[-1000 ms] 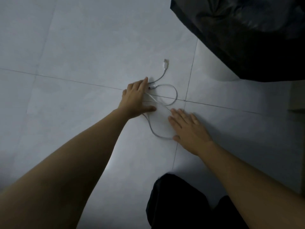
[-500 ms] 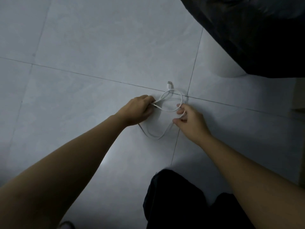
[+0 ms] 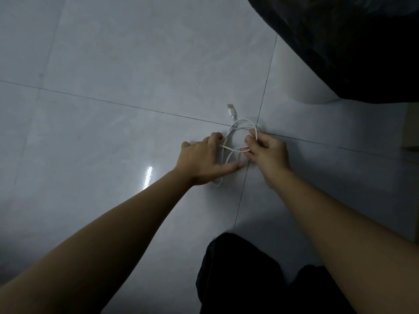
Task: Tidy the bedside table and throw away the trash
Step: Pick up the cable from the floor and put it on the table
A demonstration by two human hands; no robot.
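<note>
Grip status: right hand (image 3: 268,154) pinches loops of the white cable (image 3: 243,121) between thumb and forefinger, with the other fingers curled in. Left hand (image 3: 199,159), at 9 o'clock of it, lies on top of the strands. Its fingers are bent at the coil's left side and the thumb is stretched flat toward the right hand. Hooked round a strand or only pinning it, can't tell. Cable sits half coiled on the floor (image 3: 136,87) between the two hands, about where the grout lines (image 3: 269,71) cross. One bight pokes out under the left wrist at 6 o'clock. Plug (image 3: 231,109) lies free on the tile at 12 o'clock of the coil. Handling guess: light, limp, smooth jacket, springy enough to unwind once released. Weak spot is the neck at the plug. Best hold is across the whole bundle at mid-coil, not a single strand or the plug, else loops slide out. Tile looks glossy, so loose strands will likely skid. Further out: black bag (image 3: 351,41) at 1 to 2 o'clock, apparently draped over a white bin (image 3: 303,89); dark-clad knee (image 3: 238,279) at 6 o'clock. Coiling looks unfinished, since the plug end is loose.
</note>
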